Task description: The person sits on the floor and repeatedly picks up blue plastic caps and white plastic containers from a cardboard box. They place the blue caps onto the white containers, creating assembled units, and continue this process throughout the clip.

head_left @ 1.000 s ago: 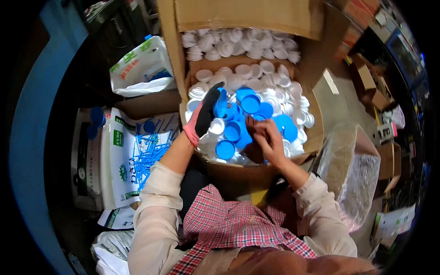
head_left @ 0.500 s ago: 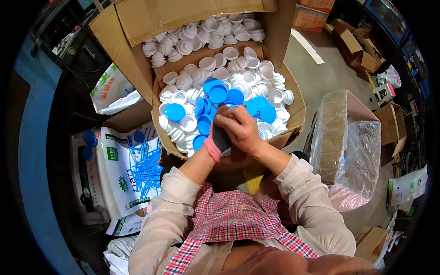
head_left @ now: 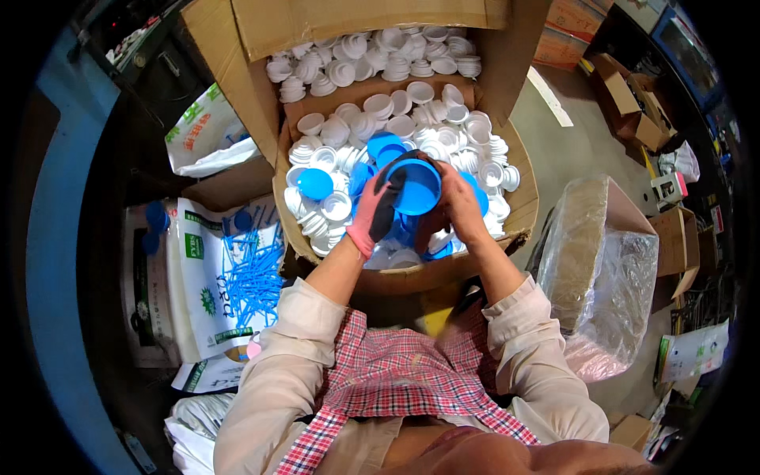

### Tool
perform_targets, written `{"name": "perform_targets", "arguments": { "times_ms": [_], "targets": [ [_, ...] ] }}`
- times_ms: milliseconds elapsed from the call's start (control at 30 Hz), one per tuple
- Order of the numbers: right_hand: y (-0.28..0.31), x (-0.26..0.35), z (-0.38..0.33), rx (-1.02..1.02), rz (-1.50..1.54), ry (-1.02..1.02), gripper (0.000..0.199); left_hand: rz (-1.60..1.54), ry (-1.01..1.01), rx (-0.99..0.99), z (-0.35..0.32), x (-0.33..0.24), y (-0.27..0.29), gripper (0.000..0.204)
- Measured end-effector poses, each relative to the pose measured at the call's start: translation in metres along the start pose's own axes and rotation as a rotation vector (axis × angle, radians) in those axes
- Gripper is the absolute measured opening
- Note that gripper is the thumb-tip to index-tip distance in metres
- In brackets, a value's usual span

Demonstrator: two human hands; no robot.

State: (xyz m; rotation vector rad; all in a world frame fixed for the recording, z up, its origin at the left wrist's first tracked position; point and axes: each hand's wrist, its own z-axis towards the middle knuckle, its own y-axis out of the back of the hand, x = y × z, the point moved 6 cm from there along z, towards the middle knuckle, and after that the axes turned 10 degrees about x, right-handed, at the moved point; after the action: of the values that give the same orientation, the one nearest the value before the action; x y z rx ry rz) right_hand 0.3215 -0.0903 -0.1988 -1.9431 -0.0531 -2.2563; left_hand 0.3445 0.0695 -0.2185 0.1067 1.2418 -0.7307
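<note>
Both my hands hold one large blue plastic cap point(head_left: 416, 188) above an open cardboard box point(head_left: 507, 237). My left hand point(head_left: 378, 210), in a pink and black glove, grips its left edge. My right hand point(head_left: 457, 202), bare, presses on its right edge. Under them the box holds several more blue caps point(head_left: 315, 184) mixed with many small white caps point(head_left: 372, 123).
A second box of white caps point(head_left: 380, 55) lies behind the first. A white sack with several blue straws point(head_left: 249, 277) lies to the left. At right stands a box lined with clear plastic point(head_left: 602, 269). Small cardboard boxes point(head_left: 633, 119) sit on the floor at far right.
My hands came together from inside the box and lifted one blue cap, now held between them. The view has tilted, so the boxes sit higher and nearer the centre.
</note>
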Motion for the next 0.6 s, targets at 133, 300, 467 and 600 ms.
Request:
{"name": "perform_targets", "arguments": {
  "times_ms": [133, 300, 467, 600],
  "targets": [
    [-0.021, -0.019, -0.009, 0.026, 0.188, -0.211, 0.059, 0.335, 0.019, 0.011, -0.001, 0.042, 0.019, 0.073],
    [-0.026, -0.004, 0.011, 0.104, -0.063, -0.062, 0.029, 0.595, 0.037, 0.233, 0.012, -0.014, 0.026, 0.075],
    [-0.045, -0.015, 0.022, 0.108, -0.385, -0.021, 0.033, 0.87, 0.275, 0.373, 0.012, -0.016, 0.066, 0.069],
    [-0.032, -0.026, 0.031, 0.011, -0.499, -0.082, 0.043, 0.847, 0.326, 0.365, 0.013, -0.023, 0.082, 0.076]
  ]
}}
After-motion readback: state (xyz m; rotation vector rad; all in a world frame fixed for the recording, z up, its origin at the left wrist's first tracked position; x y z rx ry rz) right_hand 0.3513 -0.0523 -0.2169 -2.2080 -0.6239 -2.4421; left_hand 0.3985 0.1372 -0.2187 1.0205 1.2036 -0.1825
